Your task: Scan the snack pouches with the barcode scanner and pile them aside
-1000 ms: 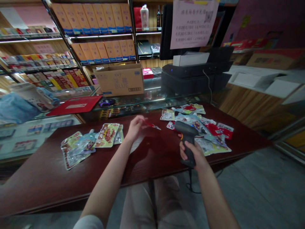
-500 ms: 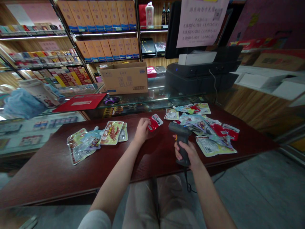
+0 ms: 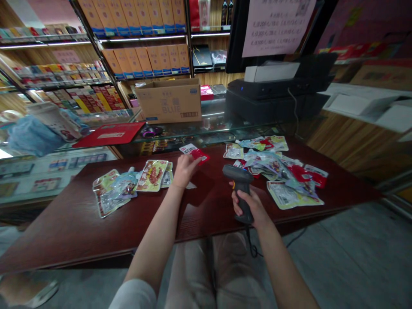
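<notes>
My left hand (image 3: 186, 169) grips a red and white snack packet (image 3: 197, 153) by its lower edge, held just over the dark wooden table. In my right hand (image 3: 249, 202) is a black barcode scanner (image 3: 241, 184), upright by its handle, its head pointing left. Left of my left hand lie several snack packets, among them a yellow-green packet (image 3: 152, 175) with a food picture and a pale blue pouch (image 3: 125, 185). To the right of the scanner spreads a larger pile of packets (image 3: 270, 165), with a yellow-green one (image 3: 293, 195) at its near edge.
A glass counter behind the table (image 3: 161, 231) carries an open cardboard box (image 3: 170, 102), a red folder (image 3: 111, 134), a mouse (image 3: 151, 131) and a black register unit (image 3: 257, 103). The scanner's cable (image 3: 252, 246) hangs past the table's front edge.
My left hand has moved slightly left with the red packet, which now tilts the other way. My right hand and the scanner have shifted slightly left. The view has also shifted a little.
</notes>
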A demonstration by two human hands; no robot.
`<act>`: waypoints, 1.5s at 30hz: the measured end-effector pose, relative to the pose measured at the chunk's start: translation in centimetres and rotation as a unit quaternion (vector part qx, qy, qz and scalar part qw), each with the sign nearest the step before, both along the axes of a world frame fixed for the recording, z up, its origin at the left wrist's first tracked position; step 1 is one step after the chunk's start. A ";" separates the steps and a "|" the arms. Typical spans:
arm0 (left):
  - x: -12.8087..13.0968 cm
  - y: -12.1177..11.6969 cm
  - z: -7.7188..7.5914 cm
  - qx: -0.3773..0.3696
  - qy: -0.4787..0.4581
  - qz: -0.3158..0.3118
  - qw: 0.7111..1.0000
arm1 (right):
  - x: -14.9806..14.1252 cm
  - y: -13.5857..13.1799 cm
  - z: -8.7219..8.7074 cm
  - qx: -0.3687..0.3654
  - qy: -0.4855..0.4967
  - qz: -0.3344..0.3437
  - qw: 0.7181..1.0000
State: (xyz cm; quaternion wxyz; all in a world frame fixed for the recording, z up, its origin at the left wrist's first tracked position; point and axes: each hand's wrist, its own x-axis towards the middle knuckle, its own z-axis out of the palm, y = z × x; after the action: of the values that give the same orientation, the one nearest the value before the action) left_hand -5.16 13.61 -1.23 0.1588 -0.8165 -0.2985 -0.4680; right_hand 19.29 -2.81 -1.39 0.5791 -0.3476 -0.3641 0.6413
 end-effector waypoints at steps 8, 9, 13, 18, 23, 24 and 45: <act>0.0 -0.9 0.7 -0.022 0.029 -0.035 0.999 | 0.0 -0.1 -0.2 0.008 -0.003 -0.005 1.000; 0.1 -1.0 0.8 -0.025 0.027 -0.039 0.999 | 0.0 -0.1 -0.2 0.008 -0.001 -0.005 1.000; 0.4 -1.1 0.9 -0.043 0.014 -0.057 0.997 | 0.1 -0.2 -0.2 0.007 -0.003 -0.006 1.000; 0.9 -0.6 0.6 -0.054 -0.029 -0.066 0.996 | 0.1 -0.3 -0.1 0.004 -0.005 -0.003 1.000; 0.8 -0.3 0.5 -0.067 -0.030 -0.045 0.996 | 0.0 -0.2 0.1 0.004 -0.008 0.001 1.000; 0.7 -0.3 0.5 -0.068 -0.024 -0.042 0.996 | 0.0 -0.2 0.1 0.004 -0.008 0.001 1.000; 0.4 -0.6 0.8 -0.058 0.044 -0.056 0.996 | -0.3 -0.4 0.5 -0.002 -0.029 -0.009 1.000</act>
State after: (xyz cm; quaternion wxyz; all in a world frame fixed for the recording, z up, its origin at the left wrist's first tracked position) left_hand -4.77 12.98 -0.43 0.0979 -0.8593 -0.2717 -0.4221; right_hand 18.97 -3.18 -0.87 0.5731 -0.3702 -0.3767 0.6265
